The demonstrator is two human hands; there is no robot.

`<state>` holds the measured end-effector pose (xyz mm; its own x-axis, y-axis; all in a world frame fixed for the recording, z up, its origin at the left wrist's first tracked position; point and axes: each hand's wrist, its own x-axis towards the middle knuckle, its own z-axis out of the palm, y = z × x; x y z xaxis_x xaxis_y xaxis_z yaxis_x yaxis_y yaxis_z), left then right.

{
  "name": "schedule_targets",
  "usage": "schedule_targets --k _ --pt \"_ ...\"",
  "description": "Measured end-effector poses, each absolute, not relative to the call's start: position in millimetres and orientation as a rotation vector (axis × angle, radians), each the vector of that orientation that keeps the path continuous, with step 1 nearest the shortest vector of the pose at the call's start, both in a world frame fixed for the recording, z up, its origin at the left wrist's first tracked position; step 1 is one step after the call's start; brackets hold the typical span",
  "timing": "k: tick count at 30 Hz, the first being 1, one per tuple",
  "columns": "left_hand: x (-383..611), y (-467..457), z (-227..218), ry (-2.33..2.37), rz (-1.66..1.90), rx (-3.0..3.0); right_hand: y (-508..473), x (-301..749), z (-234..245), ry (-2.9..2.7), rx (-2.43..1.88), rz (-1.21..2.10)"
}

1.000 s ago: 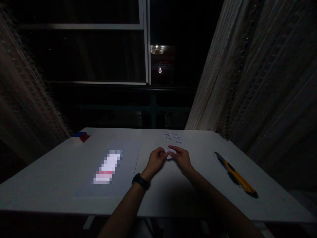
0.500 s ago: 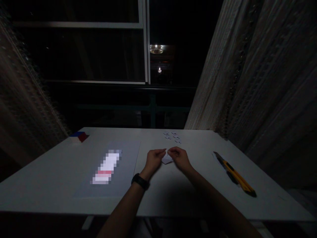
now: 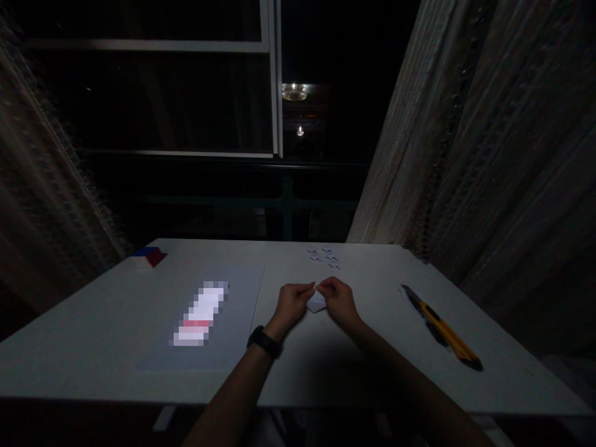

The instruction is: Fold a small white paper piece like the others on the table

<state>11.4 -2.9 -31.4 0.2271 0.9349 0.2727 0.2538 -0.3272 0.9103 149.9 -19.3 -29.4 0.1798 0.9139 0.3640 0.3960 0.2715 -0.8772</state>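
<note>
A small piece of folded white paper [image 3: 316,304] is pinched between both hands above the middle of the table, its pointed lower edge toward me. My left hand [image 3: 294,304], with a dark band [image 3: 264,341] on the wrist, grips its left side between thumb and fingers. On the other side, my right hand [image 3: 341,300] pinches the paper's right part. The fingertips nearly meet over its top, so much of the paper there is hidden. Just beyond my hands lie several small folded paper pieces [image 3: 323,257] in a loose group.
A yellow and black utility knife [image 3: 442,329] lies on the white table [image 3: 363,372] to the right. Left of my hands are a large white sheet [image 3: 242,310] and a blurred-out bright rectangle [image 3: 199,313]. A coloured cube [image 3: 148,257] sits far left. Curtains [image 3: 391,124] flank the window.
Both hands have lowered slightly toward me, the left one a little to the right. The paper has tilted, so more of its pale face shows.
</note>
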Motion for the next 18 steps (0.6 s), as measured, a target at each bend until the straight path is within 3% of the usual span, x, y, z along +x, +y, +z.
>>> schedule_targets --k 18 --pt "14.6 -0.2 -36.0 1.021 1.159 1.596 -21.6 146.7 -28.1 -1.433 -1.318 0.454"
